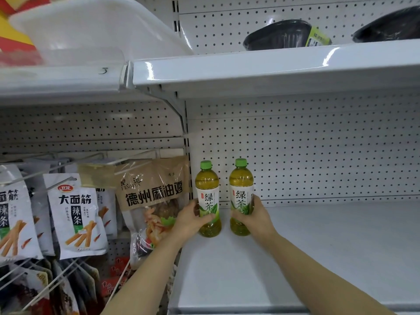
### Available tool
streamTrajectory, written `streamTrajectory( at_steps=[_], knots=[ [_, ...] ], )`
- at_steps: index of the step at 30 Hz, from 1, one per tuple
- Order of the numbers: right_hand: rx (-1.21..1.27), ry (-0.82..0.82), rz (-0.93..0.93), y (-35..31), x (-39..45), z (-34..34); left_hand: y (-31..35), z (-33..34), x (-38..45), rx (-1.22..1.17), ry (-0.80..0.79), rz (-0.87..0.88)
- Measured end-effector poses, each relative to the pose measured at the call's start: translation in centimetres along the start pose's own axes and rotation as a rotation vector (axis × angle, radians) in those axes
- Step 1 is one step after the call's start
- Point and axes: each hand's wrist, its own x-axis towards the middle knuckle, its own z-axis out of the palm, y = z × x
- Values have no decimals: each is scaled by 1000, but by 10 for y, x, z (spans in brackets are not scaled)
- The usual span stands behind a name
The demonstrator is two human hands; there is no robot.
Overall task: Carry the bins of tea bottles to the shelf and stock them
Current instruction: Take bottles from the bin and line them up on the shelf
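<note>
Tea bottles: left bottle (208, 201) gripped by left hand (191, 220), right bottle (241, 198) by right hand (253, 218), upright, apart, at the shelf's (318, 246) far left by the pegboard (318, 151). Hasty release could topple either.

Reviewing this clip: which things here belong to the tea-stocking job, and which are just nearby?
Job:
left bottle, held by left hand
right bottle, held by right hand
white shelf under both

Nearby only:
hanging snack packets
brown chicken bag
black trays above
white bin, upper left
</note>
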Motion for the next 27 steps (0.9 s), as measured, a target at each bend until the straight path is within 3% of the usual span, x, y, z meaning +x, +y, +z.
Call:
streamTrajectory(
  at_steps=[6, 15, 21, 27],
  knots=[
    [-254, 113, -101, -8, -24, -14, 9, -18, -28, 365, 96, 126],
    [-629, 35, -476, -35, -72, -52, 32, -54, -135, 981, 370, 292],
    [-750, -41, -646, -53, -127, -77, 61, -50, -236, 1061, 410, 196],
    [-708, -179, -734, -69, -190, -80, 63, -43, -331, 1159, 403, 33]
  ],
)
